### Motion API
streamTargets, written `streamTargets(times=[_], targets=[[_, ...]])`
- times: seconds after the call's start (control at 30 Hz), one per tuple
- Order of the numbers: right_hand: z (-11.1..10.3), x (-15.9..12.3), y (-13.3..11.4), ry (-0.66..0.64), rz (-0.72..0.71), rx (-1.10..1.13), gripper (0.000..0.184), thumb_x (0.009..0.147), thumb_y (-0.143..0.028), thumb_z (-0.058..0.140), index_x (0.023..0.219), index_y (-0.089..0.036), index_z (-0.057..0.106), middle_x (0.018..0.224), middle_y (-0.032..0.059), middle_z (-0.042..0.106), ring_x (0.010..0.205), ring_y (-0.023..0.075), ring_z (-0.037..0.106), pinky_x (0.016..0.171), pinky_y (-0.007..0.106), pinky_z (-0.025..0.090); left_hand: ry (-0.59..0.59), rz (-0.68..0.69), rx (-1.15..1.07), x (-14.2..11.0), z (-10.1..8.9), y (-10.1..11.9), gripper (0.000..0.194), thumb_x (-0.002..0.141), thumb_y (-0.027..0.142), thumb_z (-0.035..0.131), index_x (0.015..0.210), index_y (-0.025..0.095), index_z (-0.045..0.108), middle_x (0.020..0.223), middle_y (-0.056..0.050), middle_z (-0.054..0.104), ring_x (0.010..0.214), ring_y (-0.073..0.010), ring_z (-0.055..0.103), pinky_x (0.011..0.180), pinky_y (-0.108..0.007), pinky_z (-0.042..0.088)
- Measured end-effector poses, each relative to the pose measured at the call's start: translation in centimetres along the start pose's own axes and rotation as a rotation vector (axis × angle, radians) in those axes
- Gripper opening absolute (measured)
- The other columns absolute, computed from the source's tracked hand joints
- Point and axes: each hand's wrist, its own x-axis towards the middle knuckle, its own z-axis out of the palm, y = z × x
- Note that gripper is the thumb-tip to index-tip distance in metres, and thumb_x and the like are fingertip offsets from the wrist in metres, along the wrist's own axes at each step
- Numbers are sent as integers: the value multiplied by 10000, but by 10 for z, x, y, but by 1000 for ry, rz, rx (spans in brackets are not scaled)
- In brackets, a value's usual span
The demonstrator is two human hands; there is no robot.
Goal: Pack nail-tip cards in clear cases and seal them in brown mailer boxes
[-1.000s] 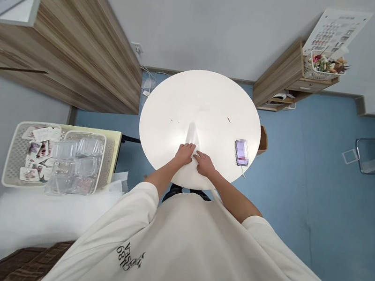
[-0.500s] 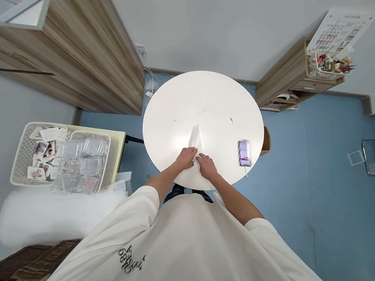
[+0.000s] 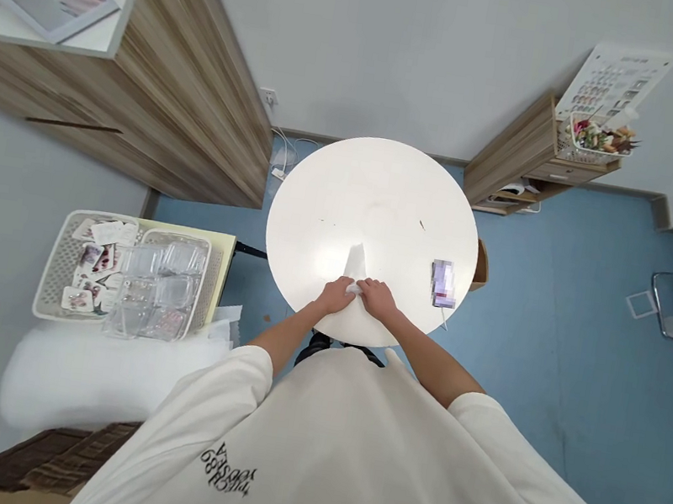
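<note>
A thin white sheet (image 3: 356, 260), perhaps paper or tissue, lies near the front of the round white table (image 3: 379, 182). Its far end narrows, and its near end is bunched up between my hands. My left hand (image 3: 337, 295) is closed on the sheet's near left side. On the near right side, my right hand (image 3: 378, 300) pinches the same sheet, with the fingertips of both hands almost touching. Exactly how the sheet is folded under my fingers is hidden.
A phone (image 3: 444, 284) with a cable lies at the table's right. Left are a white basket of cards (image 3: 56, 267), clear plastic boxes (image 3: 170, 290) and a white roll (image 3: 86, 378). Tall cabinet (image 3: 208, 95) back left; small cabinet (image 3: 511, 156) back right.
My hands have drawn closer together, and the sheet's near end is now gathered between them. The whole view has shifted slightly.
</note>
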Motion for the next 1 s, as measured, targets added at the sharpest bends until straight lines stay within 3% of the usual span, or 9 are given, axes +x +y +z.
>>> streamTargets(times=[0.13,0.23,0.43,0.53,0.6,0.73,0.9,1.0], targets=[[-12,28,6,-22,86,66,378,1035,-229,411,1394,-210,527,1182,123,625,956,247,614,794,328,429,189,-160,-181,-6,8,1,538,999,350,421,1507,200,331,1509,-139,485,1342,-281,525,1073,-418,460],[-13,51,9,-4,138,97,395,1037,-207,381,1411,-203,507,1199,139,614,960,251,621,776,323,447,224,-153,-144,-17,14,-1,616,970,284,457,1547,183,264,1551,-160,425,1386,-293,481,1099,-431,442],[-3,73,19,66,252,151,390,1004,-215,443,1390,-184,490,1356,155,540,917,234,641,760,329,484,113,-8,167,-25,15,-2,613,912,174,469,1517,168,371,1644,-164,288,1460,-327,374,1132,-482,386],[8,61,21,81,263,198,336,1006,-227,430,1317,-196,554,1434,141,497,955,223,648,818,338,506,78,77,324,-21,11,2,670,898,142,464,1556,180,342,1699,-138,180,1534,-328,242,1198,-504,277],[17,47,18,108,267,250,362,1008,-237,417,1338,-195,560,1481,137,472,1082,239,634,897,349,513,46,106,392,-19,8,4,738,886,129,469,1596,197,281,1714,-122,142,1556,-329,186,1223,-530,205],[33,26,3,185,306,377,508,971,-211,434,1473,-147,484,1508,161,473,1355,258,502,1113,376,431,-35,99,446,-15,5,3,803,868,126,492,1623,192,228,1718,-132,117,1541,-349,229,1217,-543,198],[36,32,-16,179,399,522,605,927,-228,495,1521,-123,447,1508,153,515,1390,269,491,1179,400,388,-44,118,482,-13,-4,-8,776,878,143,497,1613,188,253,1712,-141,143,1518,-355,271,1199,-537,233],[33,45,-24,154,382,545,618,922,-238,506,1524,-105,449,1503,160,526,1377,275,508,1173,396,401,-32,107,474,-12,-15,-18,783,876,152,496,1615,191,241,1712,-147,138,1514,-359,277,1187,-539,249]])
